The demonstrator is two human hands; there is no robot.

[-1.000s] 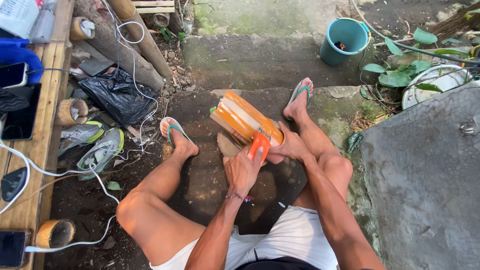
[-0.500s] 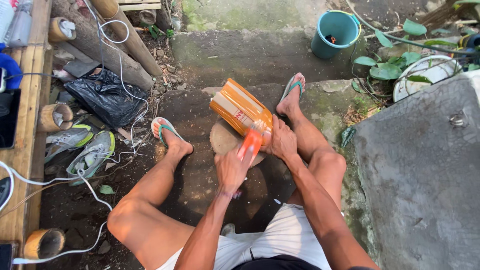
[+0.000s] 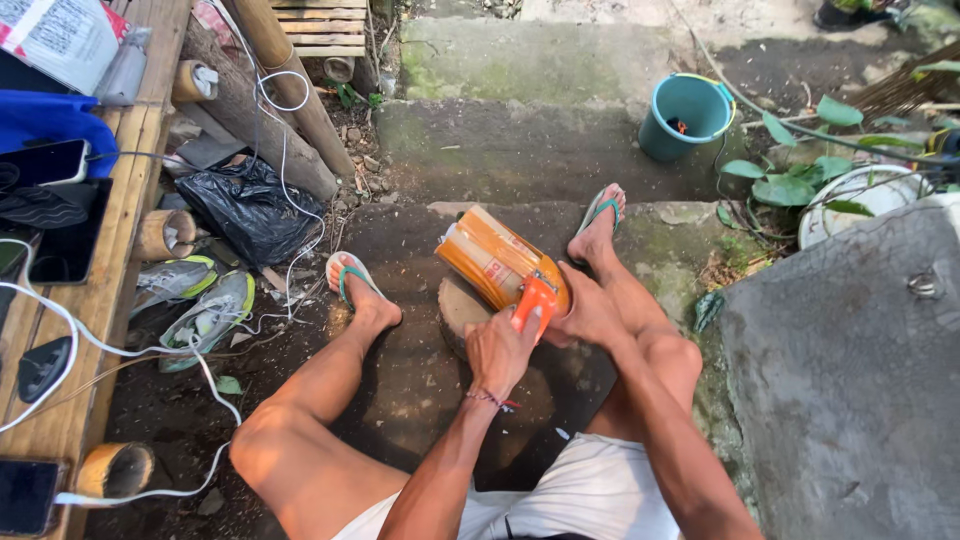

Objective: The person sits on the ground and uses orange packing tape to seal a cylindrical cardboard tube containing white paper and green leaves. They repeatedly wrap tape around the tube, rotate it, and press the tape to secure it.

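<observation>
I sit on the ground with both legs spread, green flip-flops on my feet. A yellow-orange cylindrical can [image 3: 490,258] lies tilted on a round wooden block [image 3: 462,308] between my knees. My right hand [image 3: 590,312] grips the can's near end. My left hand [image 3: 500,350] is closed around the orange handle of a tool [image 3: 534,300], which is pressed against the can's near end. The tool's tip is hidden.
A teal bucket [image 3: 686,114] stands on the concrete step ahead. A black plastic bag [image 3: 246,206], shoes [image 3: 208,308] and white cables lie at left beside a wooden bench [image 3: 110,250] with phones. A large grey slab [image 3: 850,360] rises at right, with green plants behind it.
The view has shifted a little while my hands stayed on the can. The orange-handled tool has come down onto the can's near end.
</observation>
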